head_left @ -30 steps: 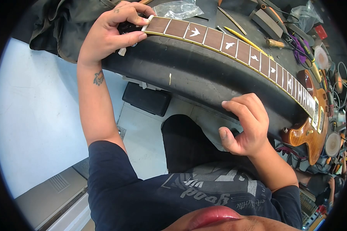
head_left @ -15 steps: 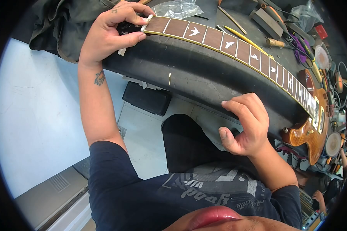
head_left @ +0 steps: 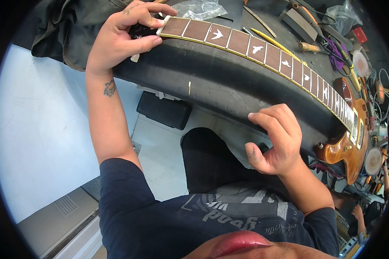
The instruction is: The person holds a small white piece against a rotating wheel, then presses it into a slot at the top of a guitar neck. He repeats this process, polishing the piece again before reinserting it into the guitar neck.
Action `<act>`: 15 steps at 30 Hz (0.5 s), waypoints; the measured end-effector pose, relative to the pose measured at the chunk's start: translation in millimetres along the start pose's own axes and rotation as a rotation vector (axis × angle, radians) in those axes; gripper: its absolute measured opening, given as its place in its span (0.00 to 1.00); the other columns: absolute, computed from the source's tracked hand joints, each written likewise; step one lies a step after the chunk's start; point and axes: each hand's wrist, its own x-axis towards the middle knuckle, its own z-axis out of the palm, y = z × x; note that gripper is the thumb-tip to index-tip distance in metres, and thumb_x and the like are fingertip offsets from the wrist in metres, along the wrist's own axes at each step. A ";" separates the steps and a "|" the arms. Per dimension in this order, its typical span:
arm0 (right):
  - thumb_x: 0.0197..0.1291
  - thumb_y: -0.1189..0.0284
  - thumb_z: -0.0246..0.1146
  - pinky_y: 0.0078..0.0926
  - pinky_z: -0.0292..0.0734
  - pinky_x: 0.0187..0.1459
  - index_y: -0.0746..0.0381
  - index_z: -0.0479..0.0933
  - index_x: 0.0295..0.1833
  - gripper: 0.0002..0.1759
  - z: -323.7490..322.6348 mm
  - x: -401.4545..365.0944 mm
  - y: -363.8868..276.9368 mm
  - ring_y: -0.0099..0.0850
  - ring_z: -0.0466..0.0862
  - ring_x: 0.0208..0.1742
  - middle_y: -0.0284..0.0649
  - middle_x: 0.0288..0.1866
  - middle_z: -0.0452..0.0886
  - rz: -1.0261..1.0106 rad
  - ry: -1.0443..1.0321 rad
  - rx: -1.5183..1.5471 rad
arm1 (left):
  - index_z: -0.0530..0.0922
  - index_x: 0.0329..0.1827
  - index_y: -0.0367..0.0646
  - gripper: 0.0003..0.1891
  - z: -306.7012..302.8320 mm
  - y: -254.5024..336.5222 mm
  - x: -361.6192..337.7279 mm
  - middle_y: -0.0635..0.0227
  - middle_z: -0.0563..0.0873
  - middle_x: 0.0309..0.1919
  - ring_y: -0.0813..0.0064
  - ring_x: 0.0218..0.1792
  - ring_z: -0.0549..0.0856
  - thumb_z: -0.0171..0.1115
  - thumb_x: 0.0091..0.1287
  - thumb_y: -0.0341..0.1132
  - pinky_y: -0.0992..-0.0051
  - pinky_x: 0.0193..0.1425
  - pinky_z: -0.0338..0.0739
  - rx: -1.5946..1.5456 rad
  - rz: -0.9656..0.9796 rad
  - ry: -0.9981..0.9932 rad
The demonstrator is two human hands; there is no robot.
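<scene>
An electric guitar [head_left: 333,149] with a glossy amber body lies across the bench, its neck running up to the left. White bird inlays mark the dark fretboard [head_left: 237,42], and no strings show on it. At the far end of the neck, my left hand [head_left: 120,39] grips around the headstock, thumb on the near side and fingers on the far side, close to the white nut [head_left: 163,26]. The headstock is mostly hidden by that hand. My right hand [head_left: 278,140] hovers by the bench's front edge, holding nothing, thumb and curled fingers apart.
A padded black bench edge [head_left: 229,93] runs beneath the neck. Beyond it lie a yellow rod [head_left: 274,42], a dark block [head_left: 299,26], a wooden-handled tool [head_left: 309,47] and clear plastic bags [head_left: 201,9]. Dark cloth [head_left: 62,36] lies at upper left. Another person's arm [head_left: 359,218] shows at lower right.
My left hand has shifted slightly left at the headstock, still gripping it. My right hand and the guitar body stay where they were.
</scene>
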 end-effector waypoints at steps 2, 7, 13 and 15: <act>0.58 0.56 0.69 0.34 0.73 0.35 0.71 0.82 0.45 0.25 0.3 0.3 0.3 0.40 0.78 0.33 0.47 0.36 0.81 -0.003 0.000 0.001 | 0.89 0.50 0.46 0.16 1.6 -0.8 -0.8 0.54 0.88 0.59 0.75 0.51 0.82 0.74 0.59 0.22 0.76 0.50 0.79 -0.016 -0.021 0.009; 0.57 0.57 0.69 0.33 0.73 0.35 0.71 0.82 0.45 0.25 0.2 0.8 -0.1 0.39 0.78 0.33 0.47 0.36 0.81 0.002 0.002 -0.001 | 0.88 0.49 0.45 0.15 0.2 -0.3 0.0 0.54 0.87 0.60 0.77 0.49 0.82 0.74 0.59 0.21 0.77 0.48 0.80 -0.012 -0.044 -0.005; 0.53 0.60 0.73 0.35 0.76 0.36 0.68 0.83 0.44 0.22 -1.9 3.8 -5.0 0.42 0.80 0.33 0.46 0.36 0.82 0.037 0.004 0.011 | 0.88 0.48 0.44 0.14 0.3 1.0 -0.1 0.55 0.86 0.59 0.79 0.46 0.82 0.74 0.59 0.21 0.78 0.46 0.80 -0.032 -0.070 -0.003; 0.53 0.60 0.73 0.35 0.76 0.36 0.68 0.83 0.44 0.22 -2.0 3.5 -4.7 0.42 0.80 0.33 0.46 0.36 0.82 0.034 0.006 0.013 | 0.88 0.48 0.44 0.14 1.4 1.8 -1.0 0.56 0.86 0.59 0.79 0.46 0.82 0.73 0.60 0.21 0.79 0.46 0.80 -0.037 -0.092 0.011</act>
